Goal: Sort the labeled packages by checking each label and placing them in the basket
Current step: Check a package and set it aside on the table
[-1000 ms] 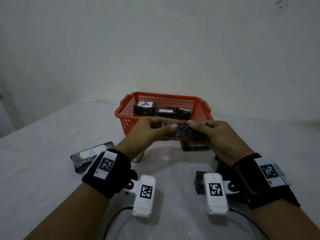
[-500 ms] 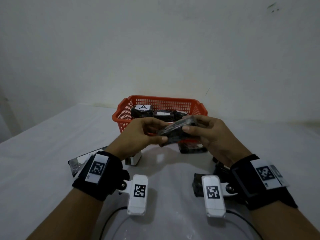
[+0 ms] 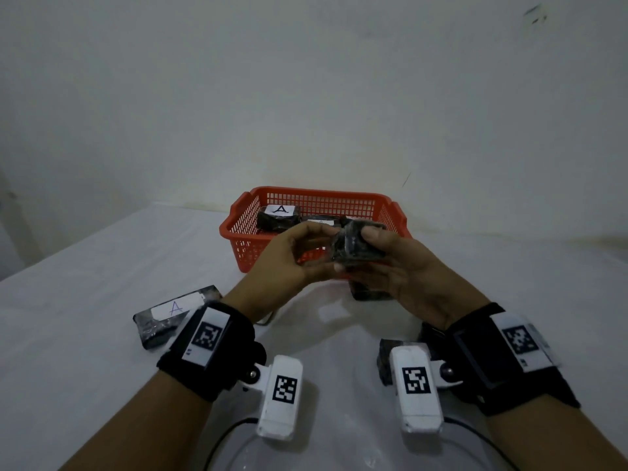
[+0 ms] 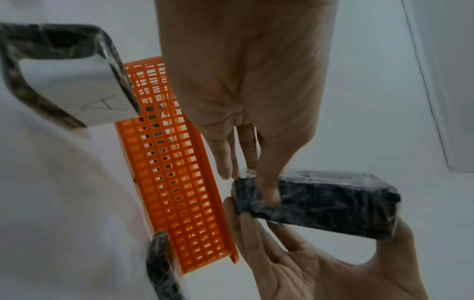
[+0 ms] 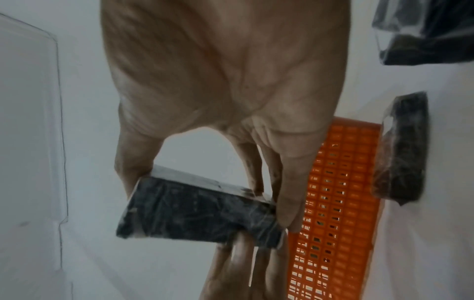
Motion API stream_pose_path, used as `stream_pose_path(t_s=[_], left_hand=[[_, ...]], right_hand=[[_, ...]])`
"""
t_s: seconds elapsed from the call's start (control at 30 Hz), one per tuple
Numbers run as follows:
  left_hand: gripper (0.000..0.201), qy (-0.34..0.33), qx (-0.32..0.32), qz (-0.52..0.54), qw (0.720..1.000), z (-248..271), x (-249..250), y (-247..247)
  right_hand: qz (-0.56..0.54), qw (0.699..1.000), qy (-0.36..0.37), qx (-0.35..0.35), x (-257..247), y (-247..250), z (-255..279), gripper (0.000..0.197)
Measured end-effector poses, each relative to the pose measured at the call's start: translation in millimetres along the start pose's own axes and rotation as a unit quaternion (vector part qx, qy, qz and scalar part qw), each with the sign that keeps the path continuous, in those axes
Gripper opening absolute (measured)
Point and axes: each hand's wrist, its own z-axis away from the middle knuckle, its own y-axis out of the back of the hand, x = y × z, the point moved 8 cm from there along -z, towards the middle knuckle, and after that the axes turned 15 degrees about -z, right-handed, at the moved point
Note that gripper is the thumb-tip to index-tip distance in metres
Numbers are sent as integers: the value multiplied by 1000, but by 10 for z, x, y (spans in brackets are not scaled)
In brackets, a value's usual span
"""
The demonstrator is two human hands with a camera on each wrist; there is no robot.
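Note:
Both hands hold one black plastic-wrapped package (image 3: 355,248) in the air just in front of the orange basket (image 3: 244,246). My left hand (image 3: 306,253) pinches its left end and my right hand (image 3: 380,253) grips its right end. The package (image 4: 315,205) is tipped on edge, and no label shows in the head view. In the right wrist view a pale face runs along the upper edge of the package (image 5: 195,215). Inside the basket lie a package labeled A (image 3: 278,217) and others partly hidden by my hands.
On the white table a package labeled A (image 3: 170,314) lies left of my left wrist. Another black package (image 3: 368,290) sits below my hands at the basket's front, and one (image 3: 384,365) lies by my right wrist. A white wall stands behind the basket.
The package, held flat and level a second ago, has been turned up on edge between both hands and raised slightly toward the basket.

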Motion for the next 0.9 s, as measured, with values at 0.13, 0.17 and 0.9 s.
stream_pose_path(t_s=[0.13,0.17,0.9], left_hand=[[70,8,-130,60,990,51,10,-195],[64,4,-140,65,988,70,39,-222],[33,37,-111,97,988,89,65,-189]], right_hand=[[45,999,9,2,-12,18,2,32],[54,998,10,7,-2,48,-5,36],[52,998,-7,-28,102,83,-44,42]])
